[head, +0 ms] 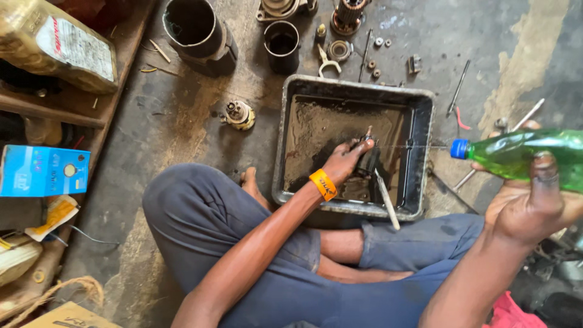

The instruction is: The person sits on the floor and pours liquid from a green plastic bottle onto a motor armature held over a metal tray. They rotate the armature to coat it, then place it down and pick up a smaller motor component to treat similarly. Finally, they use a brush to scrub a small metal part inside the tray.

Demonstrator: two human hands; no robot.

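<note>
Head view, looking down on a person seated cross-legged on a stained concrete floor (pixel 182 115). A rectangular black metal tray (pixel 425 152), wet and oily inside, is set on the floor just in front of the crossed legs. The left hand (pixel 346 161), an orange wristband (pixel 322 184) on its wrist, is held inside the tray and is closed around a small dark cylindrical part (pixel 367 161). A pale brush handle (pixel 387 200) is seen slanting from beside that part out over the tray's near rim; whether it is gripped by the same hand cannot be told. The right hand (pixel 534 203) is wrapped around a green plastic bottle (pixel 528 155) with a blue cap (pixel 460 148), held on its side just outside the tray's right wall, cap toward the tray. A thin jet of liquid (pixel 413 146) is seen running from the cap to the held part. The 2 hands are well apart.

Beyond the tray, 2 dark metal cylinders (pixel 197 33) (pixel 282 45), a small geared assembly (pixel 238 114) and loose washers and nuts (pixel 376 58) are scattered on the floor. At left, a blue carton (pixel 42 171) and a yellowish plastic jug (pixel 57 42) are kept on a wooden rack.
</note>
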